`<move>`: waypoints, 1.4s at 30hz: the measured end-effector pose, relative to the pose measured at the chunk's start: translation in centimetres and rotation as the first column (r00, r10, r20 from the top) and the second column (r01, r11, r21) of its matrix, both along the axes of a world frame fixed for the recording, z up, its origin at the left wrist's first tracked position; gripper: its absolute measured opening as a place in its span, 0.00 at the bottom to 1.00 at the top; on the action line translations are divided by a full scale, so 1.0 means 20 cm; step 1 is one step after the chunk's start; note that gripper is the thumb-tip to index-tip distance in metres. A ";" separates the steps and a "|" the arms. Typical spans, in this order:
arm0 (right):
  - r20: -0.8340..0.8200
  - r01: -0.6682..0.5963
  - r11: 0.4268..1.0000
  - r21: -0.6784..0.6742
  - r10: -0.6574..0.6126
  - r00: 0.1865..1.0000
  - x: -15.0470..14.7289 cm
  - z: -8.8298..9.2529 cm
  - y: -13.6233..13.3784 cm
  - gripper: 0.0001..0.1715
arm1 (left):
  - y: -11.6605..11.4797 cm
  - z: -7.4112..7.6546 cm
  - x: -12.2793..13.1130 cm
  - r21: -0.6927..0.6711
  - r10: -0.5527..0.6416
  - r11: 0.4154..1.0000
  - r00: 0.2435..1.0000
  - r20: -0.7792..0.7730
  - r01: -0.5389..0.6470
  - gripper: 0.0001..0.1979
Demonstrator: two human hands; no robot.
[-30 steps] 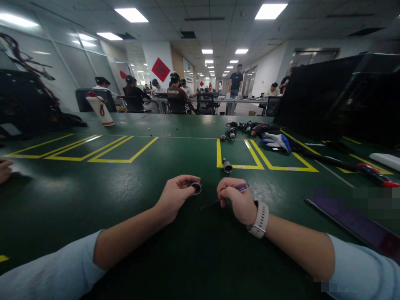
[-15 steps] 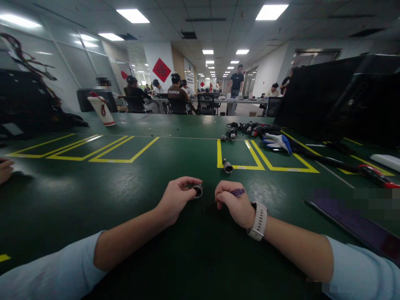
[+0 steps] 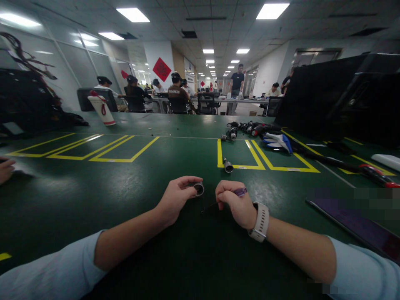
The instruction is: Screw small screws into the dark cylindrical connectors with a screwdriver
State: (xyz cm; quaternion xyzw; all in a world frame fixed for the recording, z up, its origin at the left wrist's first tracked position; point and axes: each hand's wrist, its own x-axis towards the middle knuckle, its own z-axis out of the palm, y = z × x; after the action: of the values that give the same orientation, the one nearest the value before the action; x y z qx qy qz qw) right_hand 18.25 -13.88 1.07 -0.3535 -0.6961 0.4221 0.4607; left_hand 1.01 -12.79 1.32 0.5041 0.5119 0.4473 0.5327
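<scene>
My left hand (image 3: 176,198) pinches a hollow grey metal cylinder (image 3: 200,190) between thumb and fingers, its round opening turned to the right and toward me. In my right hand (image 3: 234,202) is a slim screwdriver with a purple handle (image 3: 240,192), held like a pen. Its thin dark shaft slants down to the left, and the tip lies low over the green table, apart from the cylinder. Beyond my hands, a similar metal cylinder (image 3: 228,167) rests by the yellow tape. My fingers hide part of both held things.
Yellow tape outlines (image 3: 131,161) mark the green table (image 3: 140,258). Cables and metal parts (image 3: 233,134) lie behind, beside a blue and white glove (image 3: 278,143). A dark flat panel (image 3: 350,225) lies at right. Another person's hand (image 3: 6,168) shows at the left edge.
Very little differs. The cylinder in my left hand has shifted slightly right, and my right hand with the screwdriver has moved a touch to the right.
</scene>
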 end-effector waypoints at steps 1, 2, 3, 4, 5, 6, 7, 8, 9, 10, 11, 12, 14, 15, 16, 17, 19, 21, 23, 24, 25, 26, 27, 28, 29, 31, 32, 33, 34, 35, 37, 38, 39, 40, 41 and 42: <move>-0.023 0.021 1.000 0.019 -0.021 1.000 0.00 0.00 0.00 0.10 | 0.00 0.00 0.00 -0.008 0.000 1.000 1.000 0.014 0.000 0.16; -0.039 0.048 0.998 0.050 -0.046 0.998 0.01 0.01 0.00 0.10 | 0.00 0.01 0.00 -0.013 0.003 1.000 1.000 0.024 -0.002 0.17; -0.041 0.079 0.992 0.094 -0.075 0.996 0.01 0.01 -0.01 0.10 | -0.01 0.01 0.00 -0.015 0.010 1.000 1.000 0.027 -0.009 0.18; -0.031 0.106 0.983 0.149 -0.103 0.994 0.00 0.02 -0.01 0.10 | -0.01 0.01 0.00 -0.016 0.018 1.000 1.000 0.023 -0.017 0.18; -0.013 0.127 0.970 0.209 -0.127 0.992 0.00 0.02 -0.01 0.10 | -0.01 0.01 0.01 -0.015 0.025 1.000 1.000 0.017 -0.025 0.18; 0.011 0.143 0.952 0.272 -0.151 0.988 0.00 0.02 -0.02 0.10 | -0.01 0.02 0.01 -0.012 0.029 0.999 0.999 0.013 -0.029 0.19; 0.038 0.149 0.930 0.337 -0.172 0.984 -0.01 0.02 -0.02 0.10 | -0.01 0.02 0.01 -0.010 0.033 0.999 0.999 0.010 -0.032 0.19; 0.065 0.144 0.906 0.397 -0.184 0.981 -0.01 0.02 -0.02 0.09 | -0.01 0.02 0.01 -0.006 0.033 0.999 0.999 0.010 -0.033 0.19; 0.092 0.127 0.884 0.449 -0.187 0.978 -0.02 0.02 -0.02 0.09 | -0.01 0.02 0.01 -0.002 0.032 0.999 0.999 0.010 -0.032 0.19; 0.120 0.103 0.866 0.490 -0.184 0.976 -0.02 0.01 -0.02 0.09 | -0.01 0.02 0.01 0.003 0.029 1.000 1.000 0.010 -0.029 0.19; 0.150 0.075 0.851 0.520 -0.177 0.973 -0.02 0.01 -0.02 0.09 | -0.01 0.02 0.01 0.009 0.028 1.000 1.000 0.008 -0.028 0.19; 0.178 0.047 0.838 0.543 -0.170 0.969 -0.03 0.01 -0.02 0.08 | -0.01 0.03 0.01 0.015 0.026 1.000 1.000 0.003 -0.026 0.18; 0.232 0.000 0.822 0.570 -0.161 0.959 -0.02 0.00 -0.02 0.07 | -0.02 0.03 0.01 0.031 0.026 0.999 1.000 -0.015 -0.025 0.17; 0.254 -0.017 0.812 0.583 -0.163 0.953 -0.02 0.00 -0.02 0.07 | -0.02 0.03 0.01 0.038 0.027 0.999 0.999 -0.025 -0.026 0.16; 0.276 -0.034 0.800 0.600 -0.167 0.946 -0.02 0.00 -0.02 0.07 | -0.02 0.03 0.01 0.046 0.029 0.999 0.999 -0.031 -0.028 0.16; 0.296 -0.050 0.784 0.619 -0.174 0.939 -0.02 0.00 -0.02 0.06 | -0.03 0.03 0.01 0.053 0.032 0.998 0.999 -0.034 -0.030 0.16; 0.329 -0.076 0.751 0.656 -0.194 0.924 -0.03 -0.01 -0.02 0.06 | -0.03 0.03 0.01 0.061 0.041 0.997 0.999 -0.031 -0.039 0.15; 0.353 -0.094 0.725 0.682 -0.215 0.911 -0.03 -0.01 -0.03 0.06 | -0.03 0.04 0.02 0.063 0.046 0.997 0.998 -0.030 -0.044 0.15; 0.373 -0.109 0.709 0.696 -0.227 0.900 -0.03 0.00 -0.04 0.06 | -0.04 0.04 0.02 0.067 0.053 0.996 0.998 -0.033 -0.050 0.14; 0.378 -0.115 0.704 0.701 -0.230 0.897 -0.03 0.00 -0.04 0.06 | -0.04 0.04 0.02 0.066 0.055 0.996 0.998 -0.037 -0.052 0.14; 0.381 -0.119 0.700 0.704 -0.231 0.895 -0.03 0.01 -0.04 0.06 | -0.04 0.04 0.02 0.065 0.059 0.996 0.997 -0.040 -0.056 0.14; 0.380 -0.120 0.698 0.706 -0.231 0.895 -0.03 0.01 -0.05 0.06 | -0.04 0.04 0.02 0.063 0.061 0.996 0.997 -0.042 -0.058 0.14; 0.376 -0.117 0.697 0.708 -0.232 0.897 -0.03 0.01 -0.05 0.07 | -0.04 0.04 0.02 0.060 0.057 0.997 0.998 -0.042 -0.054 0.14; 0.372 -0.113 0.696 0.709 -0.233 0.898 -0.03 0.02 -0.05 0.07 | -0.04 0.04 0.02 0.057 0.049 0.997 0.998 -0.037 -0.047 0.15; 0.370 -0.112 0.694 0.711 -0.234 0.899 -0.03 0.02 -0.05 0.07 | -0.04 0.04 0.02 0.057 0.042 0.998 0.999 -0.029 -0.041 0.15; 0.368 -0.113 0.691 0.714 -0.234 0.900 -0.03 0.02 -0.05 0.07 | -0.03 0.03 0.01 0.057 0.039 0.998 0.999 -0.010 -0.038 0.16; 0.368 -0.113 0.690 0.715 -0.234 0.900 -0.03 0.01 -0.05 0.07 | -0.03 0.03 0.01 0.050 0.039 0.998 0.999 -0.006 -0.039 0.16; 0.369 -0.113 0.690 0.715 -0.235 0.899 -0.03 0.01 -0.05 0.07 | -0.03 0.02 0.01 0.044 0.045 0.998 0.999 -0.004 -0.044 0.17; 0.372 -0.114 0.690 0.715 -0.237 0.898 -0.03 0.01 -0.05 0.06 | -0.03 0.02 0.01 0.038 0.051 0.998 0.999 -0.005 -0.050 0.17; 0.375 -0.116 0.688 0.716 -0.239 0.896 -0.03 0.01 -0.05 0.06 | -0.03 0.02 0.02 0.035 0.054 0.998 0.999 -0.007 -0.054 0.17; 0.388 -0.130 0.675 0.726 -0.246 0.888 -0.03 0.00 -0.04 0.07 | -0.03 0.02 0.02 0.038 0.062 0.997 0.998 -0.013 -0.061 0.17; 0.395 -0.141 0.662 0.736 -0.252 0.883 -0.03 0.00 -0.04 0.07 | -0.03 0.03 0.02 0.043 0.066 0.997 0.998 -0.015 -0.065 0.17; 0.405 -0.155 0.645 0.748 -0.259 0.877 -0.03 -0.01 -0.05 0.07 | -0.03 0.03 0.02 0.048 0.069 0.997 0.997 -0.016 -0.068 0.17; 0.420 -0.175 0.628 0.758 -0.266 0.868 -0.03 -0.01 -0.05 0.07 | -0.03 0.03 0.02 0.050 0.071 0.996 0.997 -0.018 -0.070 0.17; 0.436 -0.194 0.613 0.765 -0.273 0.857 -0.04 -0.01 -0.05 0.07 | -0.04 0.03 0.02 0.055 0.075 0.996 0.997 -0.020 -0.074 0.17; 0.452 -0.213 0.603 0.769 -0.278 0.848 -0.04 -0.01 -0.05 0.07 | -0.04 0.03 0.02 0.059 0.081 0.995 0.997 -0.021 -0.079 0.17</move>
State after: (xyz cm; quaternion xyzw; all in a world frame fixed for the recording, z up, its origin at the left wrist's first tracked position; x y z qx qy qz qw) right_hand 17.52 -14.89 0.94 -0.2256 -0.9010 -0.0564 0.3661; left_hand 1.47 -13.54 1.97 0.5037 0.5248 0.4769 0.4934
